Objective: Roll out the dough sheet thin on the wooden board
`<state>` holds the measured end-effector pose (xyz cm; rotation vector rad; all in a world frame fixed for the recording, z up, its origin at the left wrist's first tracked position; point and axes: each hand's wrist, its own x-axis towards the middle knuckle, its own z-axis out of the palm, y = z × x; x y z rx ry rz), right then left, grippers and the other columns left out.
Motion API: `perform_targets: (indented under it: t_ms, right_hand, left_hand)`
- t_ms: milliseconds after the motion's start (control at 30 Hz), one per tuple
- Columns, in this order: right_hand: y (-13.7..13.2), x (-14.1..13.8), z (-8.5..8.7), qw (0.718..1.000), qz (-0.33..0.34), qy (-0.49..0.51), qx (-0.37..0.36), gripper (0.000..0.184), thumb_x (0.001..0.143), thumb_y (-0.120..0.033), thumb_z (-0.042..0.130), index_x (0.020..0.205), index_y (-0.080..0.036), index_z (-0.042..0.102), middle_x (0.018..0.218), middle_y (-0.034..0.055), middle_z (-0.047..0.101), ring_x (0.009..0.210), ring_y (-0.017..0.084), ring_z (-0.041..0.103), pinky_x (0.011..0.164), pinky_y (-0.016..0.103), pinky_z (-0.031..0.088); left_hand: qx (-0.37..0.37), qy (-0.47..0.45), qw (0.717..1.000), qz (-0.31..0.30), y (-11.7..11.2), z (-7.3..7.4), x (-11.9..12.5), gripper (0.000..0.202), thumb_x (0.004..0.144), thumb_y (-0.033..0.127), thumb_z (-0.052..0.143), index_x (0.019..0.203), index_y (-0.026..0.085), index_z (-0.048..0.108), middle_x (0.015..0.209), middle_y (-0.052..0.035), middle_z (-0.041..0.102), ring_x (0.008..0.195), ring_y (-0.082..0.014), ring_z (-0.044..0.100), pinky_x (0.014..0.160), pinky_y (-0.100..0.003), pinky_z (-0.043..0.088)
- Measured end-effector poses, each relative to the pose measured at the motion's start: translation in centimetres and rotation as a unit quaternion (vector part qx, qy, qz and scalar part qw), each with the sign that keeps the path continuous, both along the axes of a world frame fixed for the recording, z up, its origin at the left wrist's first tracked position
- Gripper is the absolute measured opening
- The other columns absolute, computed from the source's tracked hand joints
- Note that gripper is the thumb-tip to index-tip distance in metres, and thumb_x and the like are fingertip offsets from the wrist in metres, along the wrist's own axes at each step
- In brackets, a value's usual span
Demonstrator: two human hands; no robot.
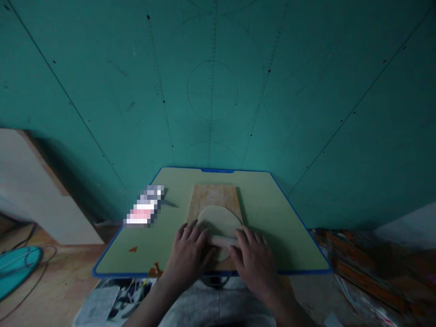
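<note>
Because the grip is shared between 2 hands, I have no nearer side to favour: the left hand (191, 245) is curled over the left end of a rolling pin (223, 241), the right hand (255, 250) over its right end, fingers reaching to the far side and thumbs kept near. How hard they squeeze I cannot tell, and the pin's 2 tips are hidden by the hands. Its long axis runs left to right, the left end slightly farther off, while the wooden board (215, 194) runs near to far; that crossing is the relation I would steer by. Flat under the pin lies 1 rounded sheet of dough (218, 218), with more of it showing on the far side than the near. Left of the board, on the blue-edged table (289, 236), I see 1 pixelated object (145, 206). Farthest stands the green wall (211, 91), marked with a drawn circle.
</note>
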<state>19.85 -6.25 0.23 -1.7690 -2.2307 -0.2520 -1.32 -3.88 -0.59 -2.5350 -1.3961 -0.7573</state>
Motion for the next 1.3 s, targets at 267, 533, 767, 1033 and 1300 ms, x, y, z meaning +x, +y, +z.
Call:
perform_targets:
  t_ms: [267,533,767,1033,1300]
  right_hand:
    - [1.3,0.5,0.9,0.999,0.032,0.000,-0.023,0.040,0.092,-0.044,0.057,0.125,-0.020,0.059,0.132,0.0139,0.061,0.110,0.030,0.059,0.090,0.044,0.046]
    - [3.4,1.5,0.3,0.996,0.074,0.043,-0.022,0.025,0.091,-0.038,0.063,0.112,-0.024,0.065,0.130,0.0091,0.063,0.110,0.026,0.062,0.089,0.039,0.050]
    - [6.0,4.1,-2.6,0.964,-0.015,0.258,0.061,0.026,0.095,-0.040,0.050,0.102,-0.020,0.066,0.095,0.0085,0.073,0.087,0.022,0.069,0.074,0.031,0.051]
    - [6.6,5.0,-2.5,0.929,-0.094,0.355,0.043,0.049,0.094,-0.059,0.038,0.095,-0.019,0.067,0.079,0.0090,0.073,0.071,0.023,0.068,0.060,0.029,0.044]
    - [6.3,4.7,-2.0,0.932,-0.096,0.350,0.020,0.046,0.092,-0.057,0.041,0.096,-0.020,0.067,0.078,0.0081,0.072,0.071,0.023,0.068,0.061,0.029,0.043]
  left_hand:
    - [-0.002,-0.011,1.000,0.007,0.0,0.3,0.1,0.031,0.090,0.034,0.061,0.116,0.017,0.061,0.121,-0.0136,0.068,0.119,-0.0333,0.057,0.097,-0.051,0.046]
    - [0.057,-0.004,0.998,0.021,-0.6,-0.4,-0.1,0.043,0.089,0.025,0.056,0.131,0.018,0.055,0.138,-0.0176,0.058,0.133,-0.0359,0.048,0.110,-0.061,0.035]
    - [-0.022,-0.026,0.994,-0.106,-2.2,-0.2,2.0,0.032,0.087,0.020,0.062,0.118,0.023,0.063,0.122,-0.0088,0.069,0.115,-0.0250,0.063,0.097,-0.041,0.052]
    - [-0.054,0.042,0.990,-0.120,-0.5,1.0,2.2,0.011,0.090,0.020,0.064,0.101,0.022,0.067,0.118,-0.0069,0.070,0.109,-0.0256,0.065,0.089,-0.040,0.054]
    - [-0.003,0.092,0.982,-0.168,-0.5,1.0,2.1,0.017,0.093,0.013,0.058,0.108,0.018,0.065,0.113,-0.0077,0.071,0.109,-0.0250,0.065,0.083,-0.037,0.053]
